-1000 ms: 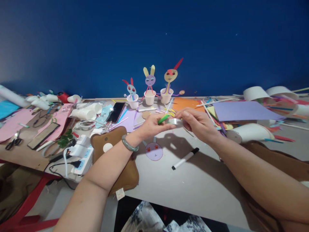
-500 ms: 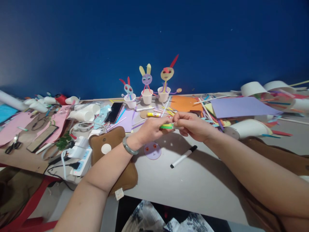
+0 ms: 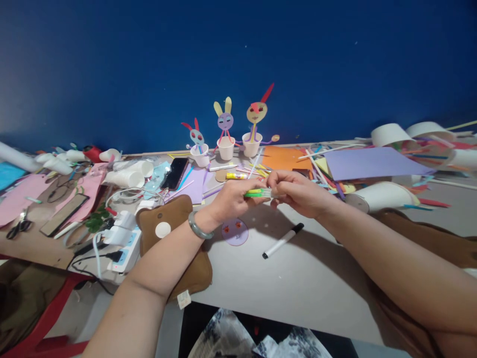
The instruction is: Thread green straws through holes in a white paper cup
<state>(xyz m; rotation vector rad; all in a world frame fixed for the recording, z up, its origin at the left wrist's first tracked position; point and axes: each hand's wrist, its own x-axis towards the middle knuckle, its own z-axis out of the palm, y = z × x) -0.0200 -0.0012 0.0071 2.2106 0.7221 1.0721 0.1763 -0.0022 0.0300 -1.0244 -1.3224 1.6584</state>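
In the head view, my left hand (image 3: 230, 200) is closed around a small bundle of yellow and green strips (image 3: 254, 192). A clear, whitish part sticks out of the bundle's right end, and the fingers of my right hand (image 3: 300, 195) pinch it. My palms hide much of the bundle, so its exact kind is unclear. Below the hands a purple paper circle (image 3: 234, 232) with drawn orange eyes lies flat on the grey table (image 3: 253, 278). A white marker with black ends (image 3: 283, 241) rests to its right.
Behind stand three paper-cup figures (image 3: 225, 148), near a yellow glue stick (image 3: 236, 176) and a phone (image 3: 175, 173). Left are a brown cushion (image 3: 179, 214), power strip (image 3: 126, 251) and scissors (image 3: 19, 223). Right lie purple paper (image 3: 372, 163) and a white cup (image 3: 389, 198).
My right hand has drawn slightly right, and more of the clear part shows between my hands. The green and yellow bundle stays in my left hand.
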